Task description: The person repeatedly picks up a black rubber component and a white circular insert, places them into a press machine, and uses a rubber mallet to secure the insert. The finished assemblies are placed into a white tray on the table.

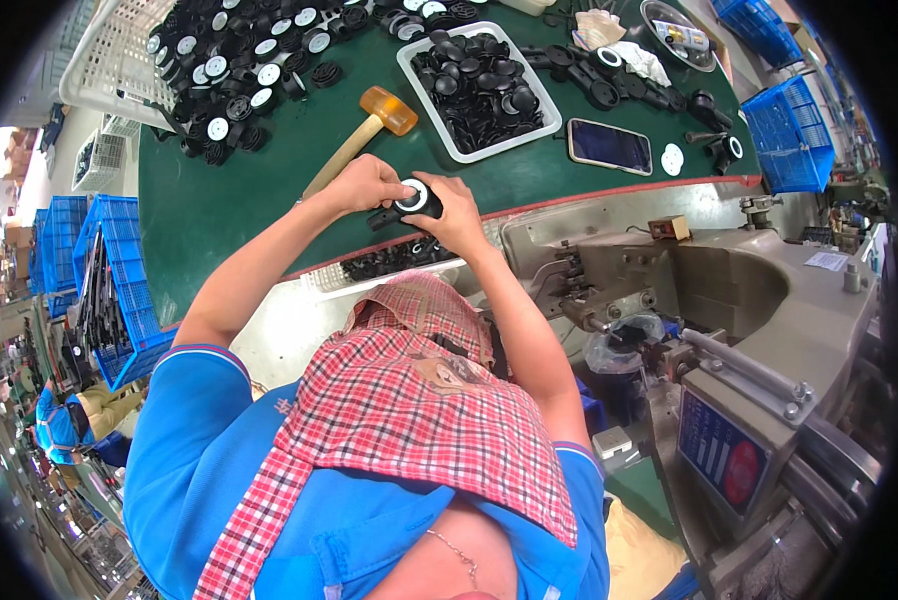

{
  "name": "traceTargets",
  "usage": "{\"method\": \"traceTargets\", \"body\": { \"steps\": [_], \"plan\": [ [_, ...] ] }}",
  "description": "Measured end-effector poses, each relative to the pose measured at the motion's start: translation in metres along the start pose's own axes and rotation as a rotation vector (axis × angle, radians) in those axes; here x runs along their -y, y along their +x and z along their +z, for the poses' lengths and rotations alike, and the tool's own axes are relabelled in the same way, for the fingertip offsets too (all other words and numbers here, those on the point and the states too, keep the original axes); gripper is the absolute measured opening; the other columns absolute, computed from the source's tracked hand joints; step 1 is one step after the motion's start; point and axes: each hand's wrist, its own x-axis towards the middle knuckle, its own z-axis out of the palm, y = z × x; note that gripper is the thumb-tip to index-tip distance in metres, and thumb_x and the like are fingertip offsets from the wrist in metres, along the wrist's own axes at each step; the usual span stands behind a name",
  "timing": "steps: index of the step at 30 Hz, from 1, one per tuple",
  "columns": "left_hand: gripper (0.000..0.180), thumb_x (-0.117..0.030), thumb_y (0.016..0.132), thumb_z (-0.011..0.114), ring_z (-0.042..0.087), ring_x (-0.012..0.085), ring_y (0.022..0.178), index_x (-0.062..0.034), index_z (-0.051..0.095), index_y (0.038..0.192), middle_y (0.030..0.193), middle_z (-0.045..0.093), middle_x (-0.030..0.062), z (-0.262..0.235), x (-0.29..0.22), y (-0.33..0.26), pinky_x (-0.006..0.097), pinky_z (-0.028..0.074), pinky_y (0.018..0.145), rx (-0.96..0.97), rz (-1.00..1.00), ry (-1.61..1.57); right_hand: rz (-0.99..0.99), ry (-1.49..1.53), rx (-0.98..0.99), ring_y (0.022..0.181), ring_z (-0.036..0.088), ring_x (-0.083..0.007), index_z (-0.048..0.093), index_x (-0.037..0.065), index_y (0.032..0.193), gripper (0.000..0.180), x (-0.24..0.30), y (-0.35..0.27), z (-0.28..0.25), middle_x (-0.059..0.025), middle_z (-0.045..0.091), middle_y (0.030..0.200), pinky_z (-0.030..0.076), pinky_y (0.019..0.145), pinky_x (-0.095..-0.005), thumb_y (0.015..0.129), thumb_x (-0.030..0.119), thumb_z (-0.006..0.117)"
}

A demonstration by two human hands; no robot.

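Near the table's front edge, my right hand [456,215] wraps round a black plastic wheel part [431,206] with a white ring facing up. Against that ring, my left hand [367,184] has its thumb and fingers pinched together; whatever is between the fingertips is too small to make out. A black arm-like piece sticks out to the left below the part. Just beyond my left hand lies a mallet [389,110] with an amber head and a wooden handle. The white tray [456,158] behind my hands holds many small black round caps [479,75].
Black wheels with white discs [268,75] are heaped at the back left beside a white basket [119,60]. A phone [609,147], a white disc [672,159] and black brackets [599,90] lie to the right. A grey machine [769,270] stands at the right; blue crates [134,280] flank the table.
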Motion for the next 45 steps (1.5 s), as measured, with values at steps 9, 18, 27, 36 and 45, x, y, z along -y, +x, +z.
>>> {"method": "traceTargets", "body": {
  "steps": [9, 18, 27, 36, 45],
  "plan": [
    [0.039, -0.035, 0.088, 0.073, 0.06, 0.0155, 0.06, 0.0032, 0.069, 0.082, 0.067, 0.066, 0.0092, 0.043, 0.011, -0.02, 0.034, 0.047, 0.057, -0.423, 0.072, 0.088, -0.012, -0.018, -0.02, 0.107, 0.057, -0.0346, 0.061, 0.009, 0.127, 0.068, 0.002, 0.0, 0.001, -0.0108, 0.066, 0.121, 0.043, 0.095, -0.0447, 0.068, 0.028, 0.086],
    [0.042, -0.036, 0.087, 0.073, 0.054, 0.0198, 0.055, 0.0026, 0.063, 0.075, 0.062, 0.06, 0.0115, 0.051, 0.008, -0.013, 0.039, 0.043, 0.054, -0.538, 0.139, 0.083, 0.014, -0.038, -0.071, 0.107, 0.057, -0.0365, 0.061, 0.007, 0.126, 0.067, 0.003, 0.003, 0.007, -0.0128, 0.065, 0.118, 0.044, 0.095, -0.0457, 0.068, 0.027, 0.086],
    [0.063, -0.065, 0.08, 0.067, 0.068, 0.0291, 0.072, -0.0026, 0.07, 0.07, 0.074, 0.069, 0.0149, 0.007, 0.018, 0.008, 0.044, 0.051, 0.063, -0.281, 0.096, 0.427, 0.027, -0.02, -0.059, 0.107, 0.057, -0.0356, 0.062, 0.007, 0.124, 0.065, 0.006, 0.001, 0.006, -0.0117, 0.066, 0.118, 0.044, 0.095, -0.0449, 0.068, 0.028, 0.086],
    [0.035, -0.028, 0.097, 0.062, 0.065, 0.0321, 0.071, -0.002, 0.056, 0.12, 0.077, 0.064, 0.0115, -0.018, 0.053, -0.013, 0.04, 0.052, 0.068, -0.686, 0.395, 0.356, 0.094, -0.047, -0.05, 0.11, 0.057, -0.0338, 0.062, 0.007, 0.126, 0.065, 0.016, 0.002, 0.005, -0.0115, 0.066, 0.12, 0.043, 0.099, -0.0432, 0.068, 0.025, 0.087],
    [0.029, -0.025, 0.098, 0.062, 0.062, 0.0459, 0.066, -0.0006, 0.047, 0.095, 0.069, 0.062, 0.0237, 0.022, 0.02, -0.105, 0.05, 0.047, 0.055, -0.418, 0.227, 0.322, 0.048, -0.092, -0.083, 0.104, 0.058, -0.035, 0.06, 0.007, 0.123, 0.064, 0.017, 0.003, 0.01, -0.0127, 0.066, 0.114, 0.046, 0.093, -0.0439, 0.066, 0.016, 0.088]
  ]
}}
